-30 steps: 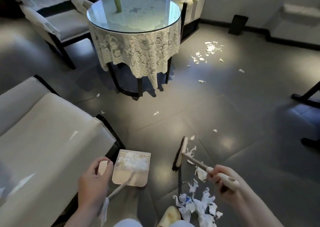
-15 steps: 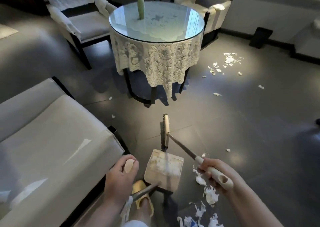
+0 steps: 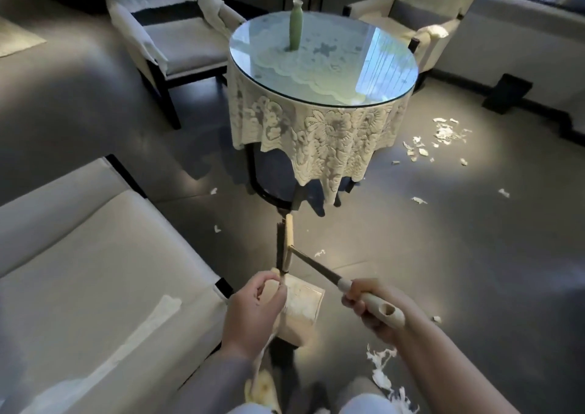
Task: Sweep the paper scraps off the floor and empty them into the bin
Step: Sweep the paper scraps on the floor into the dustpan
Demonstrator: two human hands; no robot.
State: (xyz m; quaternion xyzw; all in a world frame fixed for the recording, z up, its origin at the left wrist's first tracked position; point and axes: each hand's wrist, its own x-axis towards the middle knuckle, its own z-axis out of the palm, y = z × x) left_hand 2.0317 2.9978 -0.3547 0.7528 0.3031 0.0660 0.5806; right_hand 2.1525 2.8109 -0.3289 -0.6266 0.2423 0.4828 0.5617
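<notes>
Inside, dustpan [image 3: 300,314] holds white paper scraps [image 3: 297,308].

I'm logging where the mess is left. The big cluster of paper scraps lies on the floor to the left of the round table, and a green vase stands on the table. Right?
Not quite. The head view shows the big cluster of paper scraps on the floor to the right of the round table, not the left. The green vase does stand on the table.

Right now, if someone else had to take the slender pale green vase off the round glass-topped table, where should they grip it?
Probably around the green vase's body, below the narrow neck, from the side: it stands upright and alone on the glass-topped table, with open space around it.
</notes>
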